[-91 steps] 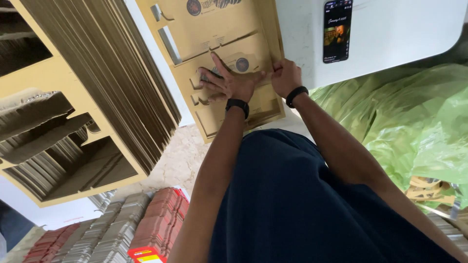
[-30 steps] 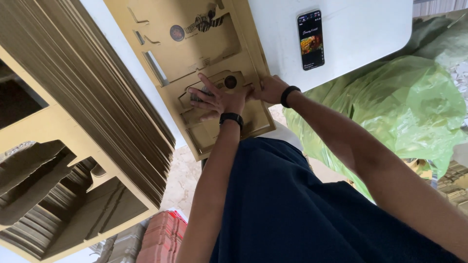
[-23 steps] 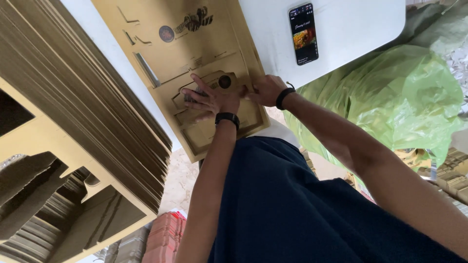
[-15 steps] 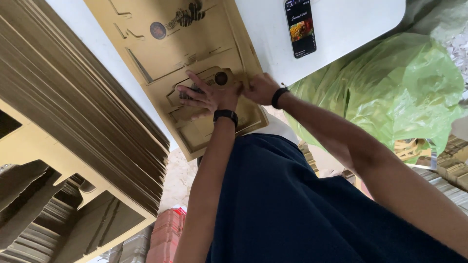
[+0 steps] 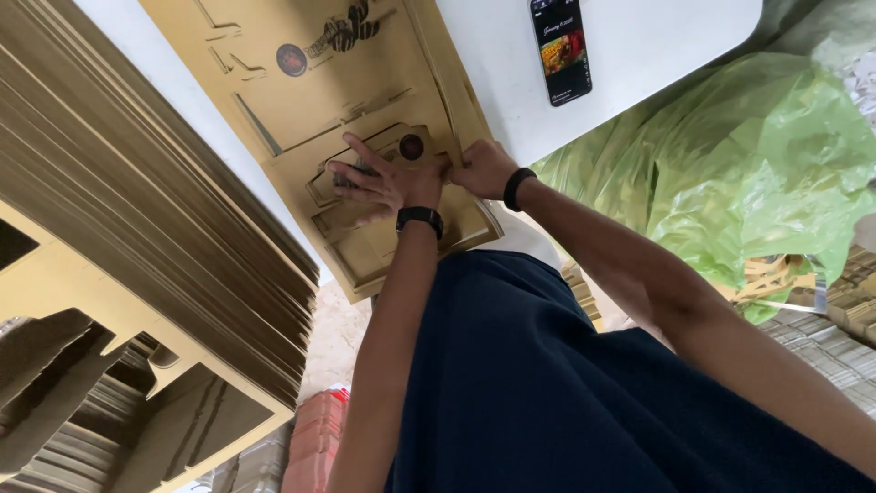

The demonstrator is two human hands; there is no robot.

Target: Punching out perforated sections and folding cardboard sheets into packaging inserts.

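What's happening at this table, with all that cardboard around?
A person is pressing both hands on a flat tan cardboard sheet with cut-out flaps, lying on a white table. The left hand is spread over a flap; the right hand pinches the cardboard beside it. A phone lies on the table, a tall stack of cardboard sheets stands to the left, and a green plastic bag to the right.

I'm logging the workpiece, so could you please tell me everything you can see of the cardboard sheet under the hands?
The cardboard sheet is a flat, tan die-cut blank lying on the white table, its near end over the table's edge. It shows cut slots, scored flaps and dark printed emblems, one round. The left hand lies spread on a shaped flap near the round emblem; the right hand presses beside it. The sheet looks clean and untorn.
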